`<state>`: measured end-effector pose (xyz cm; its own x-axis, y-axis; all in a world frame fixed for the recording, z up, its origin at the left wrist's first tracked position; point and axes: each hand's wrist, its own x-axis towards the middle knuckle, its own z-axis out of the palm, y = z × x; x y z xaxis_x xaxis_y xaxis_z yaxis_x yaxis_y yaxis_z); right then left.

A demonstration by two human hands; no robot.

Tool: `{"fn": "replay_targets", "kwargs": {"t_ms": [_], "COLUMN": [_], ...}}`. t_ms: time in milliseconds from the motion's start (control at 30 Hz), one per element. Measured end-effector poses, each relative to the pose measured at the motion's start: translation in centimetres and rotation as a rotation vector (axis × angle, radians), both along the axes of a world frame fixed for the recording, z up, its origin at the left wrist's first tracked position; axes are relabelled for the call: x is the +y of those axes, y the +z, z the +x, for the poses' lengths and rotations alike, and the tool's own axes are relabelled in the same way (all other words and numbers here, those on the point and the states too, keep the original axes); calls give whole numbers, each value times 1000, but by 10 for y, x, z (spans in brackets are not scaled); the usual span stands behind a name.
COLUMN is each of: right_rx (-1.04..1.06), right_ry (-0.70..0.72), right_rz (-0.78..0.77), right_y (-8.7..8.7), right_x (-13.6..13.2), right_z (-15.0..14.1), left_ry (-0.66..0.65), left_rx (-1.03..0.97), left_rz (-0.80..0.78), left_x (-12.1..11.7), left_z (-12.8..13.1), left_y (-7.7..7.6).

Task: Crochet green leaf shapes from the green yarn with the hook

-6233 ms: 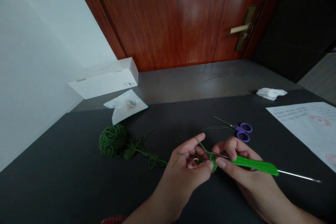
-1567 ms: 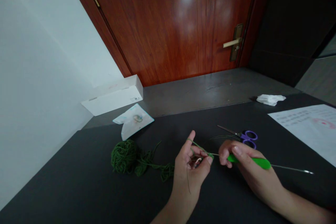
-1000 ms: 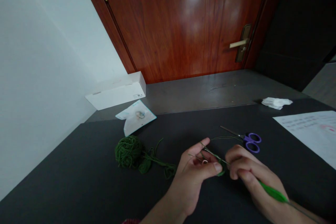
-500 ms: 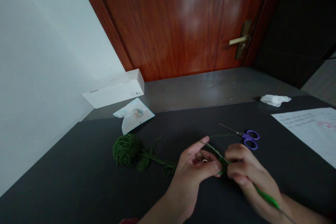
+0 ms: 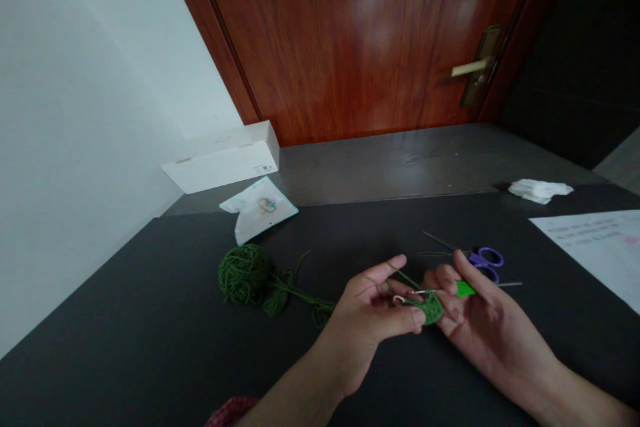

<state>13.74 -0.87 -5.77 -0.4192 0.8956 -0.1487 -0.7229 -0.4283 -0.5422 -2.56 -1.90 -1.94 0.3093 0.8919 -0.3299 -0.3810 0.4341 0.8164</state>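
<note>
Crochet pc (image 5: 433, 310), edge in L fingers (image 5: 400, 322), well off wall (image 5: 100, 93)

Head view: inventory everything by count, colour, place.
Crocheted piece: 1, green, front
Hook: 1, green handle, at piece
Yarn ball: 1, green, left
Scissors: 1, purple handles, right
Box: 1, white, back left
Packet: 1, white, before box
Tissue: 1, white, right
Printed sheet: 1, white, right
Table: 1, dark, foreground
Door: 1, brown, background
Door handle: 1, brass, right
Wall: 1, white, left
Panel: 1, black, back right
Sleeve: 1, red checked, bottom
Left hand: 1, holding piece
Right hand: 1, holding hook
</note>
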Motion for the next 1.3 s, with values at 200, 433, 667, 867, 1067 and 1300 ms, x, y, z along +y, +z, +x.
{"fn": "replay_targets", "kwargs": {"t_ms": [200,433,667,867,1067,1300], "right_rx": [-151,-283,-404,-490,-534,-583], "right_ry": [24,51,20,-33,-120,-195], "right_rz": [65,151,288,386,470,556], "right_y": [6,11,16,20,20,20], "right_x": [7,11,12,11,7,2], "right_z": [8,18,25,29,29,29], "left_ry": [-74,-136,-154,-174,-163,-164], "left_rx": [70,94,85,92,93,117], "left_rz": [8,18,25,39,43,45], "left_x": [-1,-1,-1,0,3,2], "left_z": [-1,-2,-2,-4,-4,-6], "left_y": [4,5,2,1,-1,-1]}}
